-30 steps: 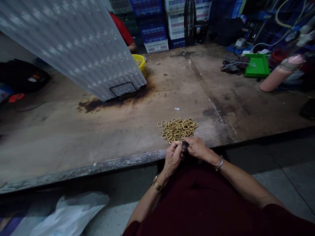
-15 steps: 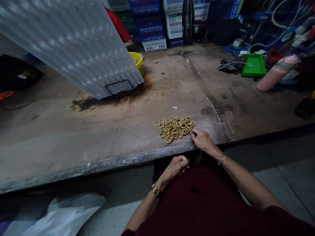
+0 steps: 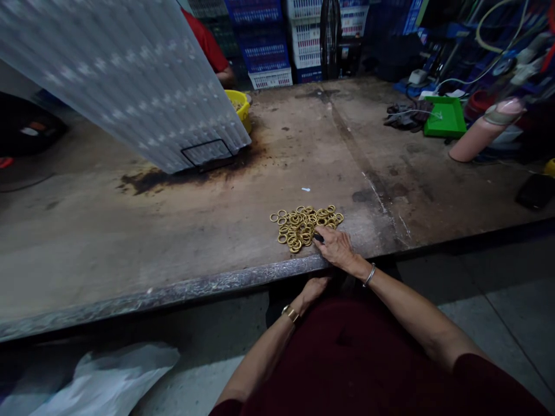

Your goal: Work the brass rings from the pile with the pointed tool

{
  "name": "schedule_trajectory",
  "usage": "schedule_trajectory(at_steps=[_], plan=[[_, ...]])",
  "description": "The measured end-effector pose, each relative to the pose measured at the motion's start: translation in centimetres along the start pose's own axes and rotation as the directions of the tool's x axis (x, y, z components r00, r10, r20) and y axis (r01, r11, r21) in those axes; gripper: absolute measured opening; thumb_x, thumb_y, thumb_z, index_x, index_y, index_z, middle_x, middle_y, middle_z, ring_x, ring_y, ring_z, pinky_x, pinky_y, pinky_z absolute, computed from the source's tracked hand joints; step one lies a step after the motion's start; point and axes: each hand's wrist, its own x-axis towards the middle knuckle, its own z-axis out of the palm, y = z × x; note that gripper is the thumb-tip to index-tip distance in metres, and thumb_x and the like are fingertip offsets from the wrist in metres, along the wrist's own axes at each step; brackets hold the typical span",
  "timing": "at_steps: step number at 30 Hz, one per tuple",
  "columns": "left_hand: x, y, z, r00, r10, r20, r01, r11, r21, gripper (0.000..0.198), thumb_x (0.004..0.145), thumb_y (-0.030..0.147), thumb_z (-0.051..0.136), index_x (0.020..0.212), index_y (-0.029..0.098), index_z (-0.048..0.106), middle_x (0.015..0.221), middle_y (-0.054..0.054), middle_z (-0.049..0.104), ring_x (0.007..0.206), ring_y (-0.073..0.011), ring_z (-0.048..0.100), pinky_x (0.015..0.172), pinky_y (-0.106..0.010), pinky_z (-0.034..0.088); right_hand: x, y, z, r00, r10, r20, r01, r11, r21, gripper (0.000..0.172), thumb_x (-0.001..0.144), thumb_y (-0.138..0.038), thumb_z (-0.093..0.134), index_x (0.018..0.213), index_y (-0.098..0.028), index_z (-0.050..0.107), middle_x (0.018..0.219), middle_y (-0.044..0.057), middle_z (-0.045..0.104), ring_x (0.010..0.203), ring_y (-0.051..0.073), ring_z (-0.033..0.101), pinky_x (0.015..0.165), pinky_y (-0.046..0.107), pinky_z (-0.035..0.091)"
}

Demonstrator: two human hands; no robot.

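A pile of several small brass rings (image 3: 303,222) lies on the worn wooden table (image 3: 217,196) near its front edge. My right hand (image 3: 336,249) rests on the table at the pile's near right side, fingers pinched on a small dark tool whose tip touches the rings. My left hand (image 3: 314,286) is below the table's metal-edged front, over my dark red lap; its fingers are tucked under the edge and hidden. A gold watch is on my left wrist and a silver bangle on my right.
A long grey ribbed panel (image 3: 130,81) slants across the table's left. Behind it stand a yellow tub (image 3: 240,107) and a person in a red sleeve (image 3: 208,46). A green tray (image 3: 446,117), a pink cylinder (image 3: 481,130) and crates (image 3: 277,40) stand at the back right. A white plastic bag (image 3: 117,370) lies on the floor.
My hands were together at the table edge, then parted. My left hand dropped under the edge toward my lap. My right hand, holding the dark tool, moved left onto the ring pile.
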Motion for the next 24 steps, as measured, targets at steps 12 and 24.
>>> schedule_trajectory(at_steps=[12, 24], plan=[[-4.9, 4.8, -0.6, 0.969, 0.132, 0.207, -0.120, 0.990, -0.071, 0.035, 0.075, 0.041, 0.065, 0.096, 0.013, 0.065, 0.086, -0.007, 0.066, 0.074, -0.0154, 0.061, 0.063, -0.024, 0.047, 0.2, 0.3, 0.5, 0.995, 0.100, -0.024, -0.096, 0.987, 0.128, 0.022, 0.082, -0.022, 0.048, 0.100, -0.022, 0.060, 0.091, 0.005, 0.069, 0.079, 0.018, 0.062, 0.068, 0.026, 0.039], [-3.3, 8.1, 0.7, 0.872, 0.399, -0.284, -0.430, 0.901, -0.052, 0.028, 0.078, 0.043, 0.060, 0.083, 0.015, 0.058, 0.059, 0.003, 0.055, 0.045, -0.0061, 0.042, 0.042, -0.017, 0.036, -2.5, 0.1, -0.3, 0.971, 0.204, 0.124, -0.200, 0.408, 0.891, 0.022, 0.074, -0.042, 0.055, 0.077, -0.021, 0.050, 0.053, -0.008, 0.047, 0.047, 0.008, 0.040, 0.049, 0.021, 0.036]])
